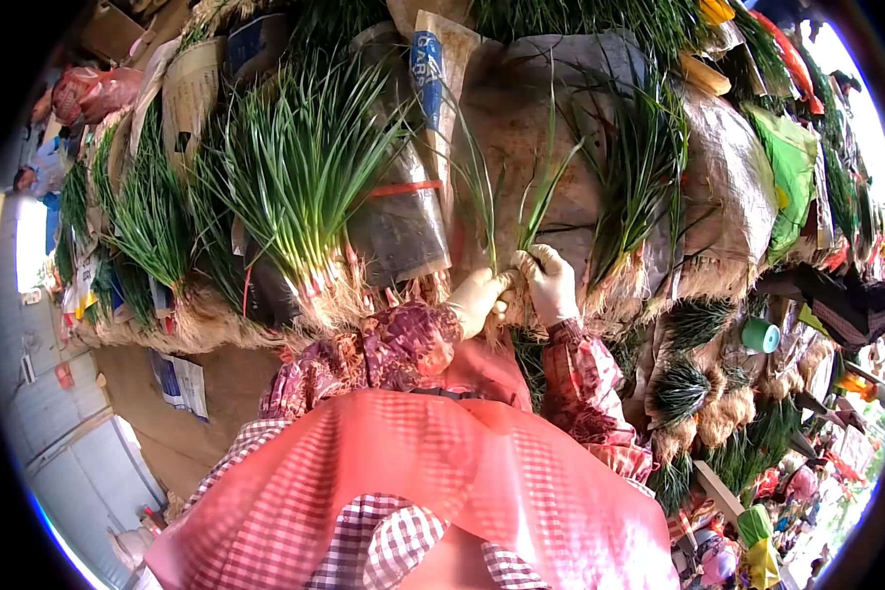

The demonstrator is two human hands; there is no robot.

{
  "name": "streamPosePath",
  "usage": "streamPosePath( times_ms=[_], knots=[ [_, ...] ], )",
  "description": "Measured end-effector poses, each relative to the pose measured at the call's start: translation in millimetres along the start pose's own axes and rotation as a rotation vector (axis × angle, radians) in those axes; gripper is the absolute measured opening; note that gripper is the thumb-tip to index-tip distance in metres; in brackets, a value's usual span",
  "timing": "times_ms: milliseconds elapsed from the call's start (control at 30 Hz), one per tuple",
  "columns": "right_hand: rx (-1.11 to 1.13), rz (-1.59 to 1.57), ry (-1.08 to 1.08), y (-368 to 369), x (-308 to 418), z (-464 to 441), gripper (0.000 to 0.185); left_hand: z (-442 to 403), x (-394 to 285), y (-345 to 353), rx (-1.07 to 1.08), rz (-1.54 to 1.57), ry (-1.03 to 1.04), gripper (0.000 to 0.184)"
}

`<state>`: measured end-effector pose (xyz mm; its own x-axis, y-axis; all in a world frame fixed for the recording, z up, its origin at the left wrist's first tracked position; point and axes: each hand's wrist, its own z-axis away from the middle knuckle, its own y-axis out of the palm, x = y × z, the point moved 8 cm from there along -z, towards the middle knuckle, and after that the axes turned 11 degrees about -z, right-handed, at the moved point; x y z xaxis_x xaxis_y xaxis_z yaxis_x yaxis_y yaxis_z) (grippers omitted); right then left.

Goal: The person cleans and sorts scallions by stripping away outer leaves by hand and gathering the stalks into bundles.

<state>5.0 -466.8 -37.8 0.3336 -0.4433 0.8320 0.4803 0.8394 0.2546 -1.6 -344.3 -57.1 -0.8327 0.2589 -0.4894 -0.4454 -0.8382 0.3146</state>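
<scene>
My left hand (pixel 480 301), in a pale glove, has its fingers closed around the base of a thin grass-like plant (pixel 488 211) with a few long green blades. Close beside it, my right hand (pixel 549 283), also gloved, pinches the lower stem of another such plant (pixel 537 202). The fingers hide both stem bases, and fine roots hang below the left hand. To the left lies a large fanned bunch of plants (pixel 300 177) with pale pinkish bases and tangled roots. A darker, looser bunch (pixel 634 177) lies to the right of my hands.
A worn sack-covered work surface (pixel 516 128) lies in front of me. More bunches (pixel 157 216) line it on the left. A green bag (pixel 789 182) is at the right. Below it stand a teal cup (pixel 760 335) and several root-balled bunches (pixel 680 391).
</scene>
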Motion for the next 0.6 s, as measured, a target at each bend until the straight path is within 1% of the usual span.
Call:
streamPosePath(
  times_ms=[67,100,133,200,267,300,367,400,433,467,533,567,600],
  knots=[
    [-0.101,-0.172,-0.016,-7.4,6.6,7.3,0.017,5.8,-5.6,17.5,0.384,0.352,0.072,0.015],
    [-0.199,-0.268,-0.015,-36.6,2.5,4.7,0.015,11.9,-11.6,22.8,0.578,0.531,0.107,0.012],
    [-0.239,-0.33,0.046,-55.1,4.5,9.9,0.015,19.5,-13.0,26.5,0.692,0.628,0.063,0.016],
    [-0.09,-0.008,0.103,-66.1,7.4,33.5,0.017,28.5,-11.9,17.5,0.6,0.605,0.134,0.019],
    [0.191,0.633,0.538,-71.4,-21.6,80.0,0.023,32.5,-16.1,18.6,0.827,0.729,0.125,0.025],
    [0.364,0.938,0.604,-61.4,-12.5,92.7,0.027,33.2,-13.8,16.5,0.807,0.724,0.125,0.025],
    [0.307,0.412,0.438,-48.5,-20.7,64.3,0.029,33.9,-8.9,15.0,0.792,0.724,0.103,0.026],
    [0.278,0.157,0.349,-32.2,-5.8,50.7,0.03,34.4,-6.7,16.9,0.795,0.737,0.088,0.025],
    [0.248,-0.002,0.317,-13.1,3.0,40.8,0.027,34.0,-5.2,18.9,0.796,0.75,0.079,0.025],
    [0.222,-0.162,0.285,22.1,21.6,35.4,0.024,36.6,-6.2,22.0,0.823,0.784,0.086,0.025],
    [0.282,-0.425,0.394,47.0,-6.9,15.2,0.019,39.9,-9.1,24.8,0.872,0.852,0.105,0.025],
    [0.237,-0.503,0.439,54.9,1.8,18.2,0.015,40.0,-16.9,21.7,0.855,0.84,0.164,0.023],
    [0.245,-0.457,0.317,55.1,5.6,14.7,0.014,34.3,-13.0,6.0,0.643,0.749,0.161,0.02]
  ],
)
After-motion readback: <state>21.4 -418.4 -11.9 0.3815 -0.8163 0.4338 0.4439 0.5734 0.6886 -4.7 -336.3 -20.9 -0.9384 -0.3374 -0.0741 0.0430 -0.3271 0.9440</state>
